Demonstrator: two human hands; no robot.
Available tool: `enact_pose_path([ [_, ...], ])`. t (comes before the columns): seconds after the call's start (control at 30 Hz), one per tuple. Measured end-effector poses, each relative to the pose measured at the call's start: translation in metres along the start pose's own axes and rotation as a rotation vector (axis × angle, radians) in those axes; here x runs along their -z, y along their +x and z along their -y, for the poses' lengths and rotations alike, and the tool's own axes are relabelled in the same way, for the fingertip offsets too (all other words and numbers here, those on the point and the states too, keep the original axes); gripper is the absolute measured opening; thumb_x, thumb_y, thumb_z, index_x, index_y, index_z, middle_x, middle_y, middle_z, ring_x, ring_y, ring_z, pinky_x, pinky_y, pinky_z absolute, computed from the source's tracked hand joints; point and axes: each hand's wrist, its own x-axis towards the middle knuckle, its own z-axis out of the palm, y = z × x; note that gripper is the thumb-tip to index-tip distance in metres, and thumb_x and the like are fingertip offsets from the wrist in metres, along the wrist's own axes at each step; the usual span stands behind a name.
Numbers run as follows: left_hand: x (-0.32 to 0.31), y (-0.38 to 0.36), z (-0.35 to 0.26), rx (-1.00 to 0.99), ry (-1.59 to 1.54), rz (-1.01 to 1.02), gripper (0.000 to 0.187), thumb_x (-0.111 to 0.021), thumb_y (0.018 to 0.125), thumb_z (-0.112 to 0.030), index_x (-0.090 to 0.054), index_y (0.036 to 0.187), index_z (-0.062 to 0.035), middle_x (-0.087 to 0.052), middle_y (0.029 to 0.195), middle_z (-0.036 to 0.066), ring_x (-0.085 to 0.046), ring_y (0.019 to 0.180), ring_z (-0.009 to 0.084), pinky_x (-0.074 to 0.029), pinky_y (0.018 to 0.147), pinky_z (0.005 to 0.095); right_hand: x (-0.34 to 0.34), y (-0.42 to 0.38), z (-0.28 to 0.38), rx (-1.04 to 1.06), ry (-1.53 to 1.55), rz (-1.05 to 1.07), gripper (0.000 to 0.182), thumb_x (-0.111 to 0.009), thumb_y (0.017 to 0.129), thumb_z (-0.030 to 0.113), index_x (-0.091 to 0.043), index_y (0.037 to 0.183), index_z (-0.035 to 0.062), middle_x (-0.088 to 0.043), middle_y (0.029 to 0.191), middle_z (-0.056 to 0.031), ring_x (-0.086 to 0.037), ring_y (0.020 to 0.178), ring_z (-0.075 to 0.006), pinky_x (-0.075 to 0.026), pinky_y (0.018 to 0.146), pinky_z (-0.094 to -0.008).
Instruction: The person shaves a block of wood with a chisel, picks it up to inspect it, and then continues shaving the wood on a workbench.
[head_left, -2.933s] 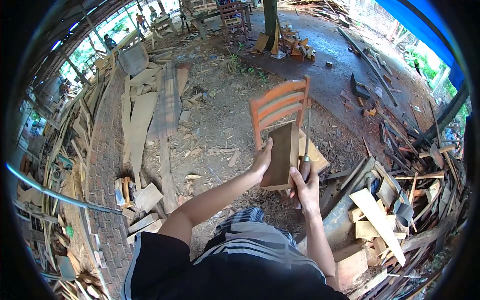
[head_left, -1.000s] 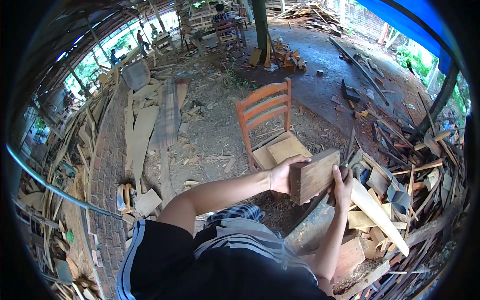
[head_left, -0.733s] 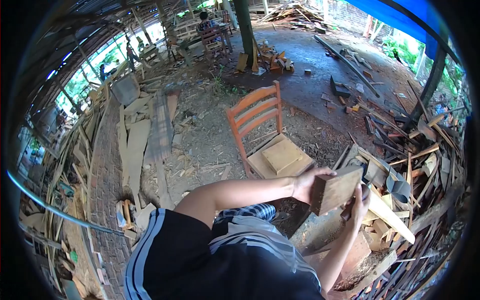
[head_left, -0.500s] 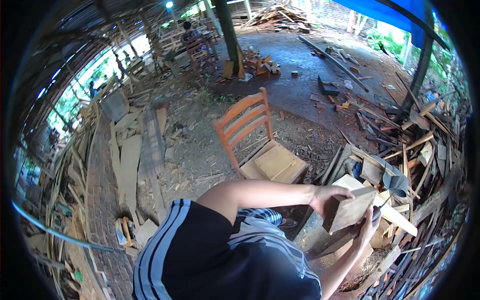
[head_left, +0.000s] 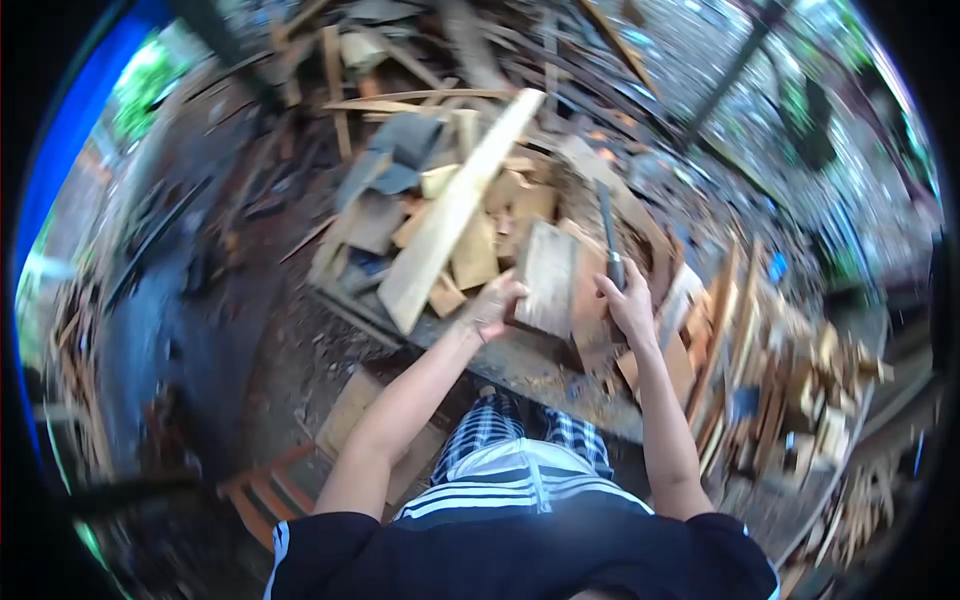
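Note:
A flat wooden block (head_left: 548, 278) stands tilted over the bench, its broad grey-brown face showing. My left hand (head_left: 497, 305) grips its left edge, fingers bent round it. To the right, my right hand (head_left: 628, 298) is closed round the dark handle of a long thin tool (head_left: 607, 218), whose blade points away from me. A reddish-brown wooden piece (head_left: 590, 305) lies between the block and my right hand. Beyond my left hand, a long pale board (head_left: 462, 205) slants across a heap of wood offcuts.
The rough bench edge (head_left: 400, 345) runs in front of my legs. An orange-brown wooden chair (head_left: 275, 490) stands at the lower left. Stacked wood strips and blocks (head_left: 800, 400) lie at the right, and more scrap wood is piled beyond the bench.
The view has swung round to the bench, and the chair now shows at the lower left. My left hand still holds the block; my right hand, with the tool, is apart from it.

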Motion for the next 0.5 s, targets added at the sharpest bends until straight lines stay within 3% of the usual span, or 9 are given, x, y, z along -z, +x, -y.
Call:
enact_pose_path([
  [0.07, 0.015, 0.026, 0.016, -0.018, 0.134, 0.01, 0.056, -0.06, 0.084, -0.008, -0.042, 0.136, -0.0001, -0.058, 0.126, 0.011, -0.06, 0.113, 0.0208, -0.05, 0.099, 0.0383, 0.009, -0.02, -0.002, -0.071, -0.116, -0.053, 0.037, -0.069, 0.087, 0.028, -0.057, 0.113, 0.0032, -0.062, 0.07, -0.011, -0.063, 0.053, -0.0189, -0.05, 0.051, -0.0344],
  [0.2, 0.021, 0.054, 0.055, -0.056, 0.095, -0.024, 0.047, -0.057, 0.086, -0.009, -0.047, 0.132, -0.001, -0.059, 0.125, 0.01, -0.061, 0.112, 0.0215, -0.049, 0.099, 0.0387, 0.004, -0.056, -0.028, -0.09, -0.23, -0.096, 0.042, -0.068, 0.087, 0.029, -0.058, 0.118, 0.0021, -0.066, 0.076, -0.0166, -0.067, 0.066, -0.0262, -0.052, 0.064, -0.0394],
  [0.27, 0.017, 0.065, 0.07, 0.038, -0.17, -0.087, 0.041, -0.052, 0.089, -0.011, -0.049, 0.129, -0.0022, -0.06, 0.121, 0.008, -0.06, 0.113, 0.0208, -0.049, 0.098, 0.0397, 0.001, -0.075, -0.033, -0.087, -0.266, -0.165, 0.043, -0.069, 0.086, 0.029, -0.058, 0.117, -0.0002, -0.066, 0.076, -0.017, -0.067, 0.063, -0.025, -0.052, 0.06, -0.0382],
  [0.3, 0.012, 0.072, 0.077, 0.048, -0.222, -0.064, 0.036, -0.049, 0.089, -0.012, -0.052, 0.124, -0.0035, -0.062, 0.116, 0.007, -0.059, 0.112, 0.0207, -0.048, 0.096, 0.0397, 0.003, -0.085, -0.013, -0.219, -0.22, -0.129, 0.046, -0.07, 0.086, 0.027, -0.057, 0.118, -0.0025, -0.067, 0.075, -0.0176, -0.067, 0.059, -0.024, -0.052, 0.058, -0.0373],
  [0.33, 0.012, 0.084, 0.086, 0.069, -0.22, -0.045, 0.036, -0.049, 0.089, -0.012, -0.052, 0.124, -0.0035, -0.062, 0.116, 0.007, -0.059, 0.112, 0.0207, -0.048, 0.096, 0.0397, 0.004, -0.091, -0.008, -0.215, -0.243, -0.148, 0.046, -0.07, 0.085, 0.024, -0.056, 0.118, -0.0037, -0.067, 0.074, -0.0174, -0.067, 0.056, -0.0227, -0.052, 0.054, -0.0366],
  [0.4, 0.001, 0.105, 0.098, -0.121, -0.063, -0.221, 0.036, -0.049, 0.089, -0.011, -0.051, 0.123, -0.0032, -0.06, 0.118, 0.009, -0.059, 0.111, 0.0225, -0.046, 0.098, 0.0377, 0.007, -0.094, -0.008, -0.201, -0.258, -0.152, 0.043, -0.068, 0.085, 0.022, -0.055, 0.119, -0.0019, -0.067, 0.075, -0.0194, -0.068, 0.061, -0.0278, -0.052, 0.057, -0.0389],
  [0.43, -0.006, 0.11, 0.1, -0.192, 0.072, -0.215, 0.035, -0.047, 0.09, -0.012, -0.048, 0.122, 0.0014, -0.057, 0.12, 0.015, -0.057, 0.11, 0.029, -0.042, 0.102, 0.0397, 0.007, -0.096, -0.014, -0.207, -0.26, -0.165, 0.043, -0.068, 0.085, 0.022, -0.055, 0.119, -0.0019, -0.067, 0.075, -0.0194, -0.068, 0.061, -0.0278, -0.052, 0.057, -0.0389],
  [0.47, -0.007, 0.107, 0.101, -0.187, 0.074, -0.207, 0.035, -0.047, 0.09, -0.012, -0.048, 0.122, 0.0014, -0.057, 0.12, 0.015, -0.057, 0.11, 0.029, -0.042, 0.102, 0.0397, 0.007, -0.095, -0.023, -0.149, -0.273, -0.14, 0.042, -0.065, 0.086, 0.024, -0.054, 0.118, -0.0002, -0.067, 0.078, -0.0218, -0.069, 0.068, -0.0325, -0.053, 0.061, -0.0423],
  [0.5, -0.008, 0.103, 0.097, -0.305, 0.607, -0.323, 0.041, -0.046, 0.091, -0.013, -0.043, 0.128, 0.0059, -0.051, 0.128, 0.022, -0.051, 0.119, 0.0338, -0.039, 0.106, 0.0411, 0.007, -0.09, -0.032, -0.082, -0.287, -0.114, 0.041, -0.063, 0.087, 0.027, -0.053, 0.118, 0.0016, -0.067, 0.081, -0.0241, -0.069, 0.074, -0.0371, -0.053, 0.066, -0.0456],
])
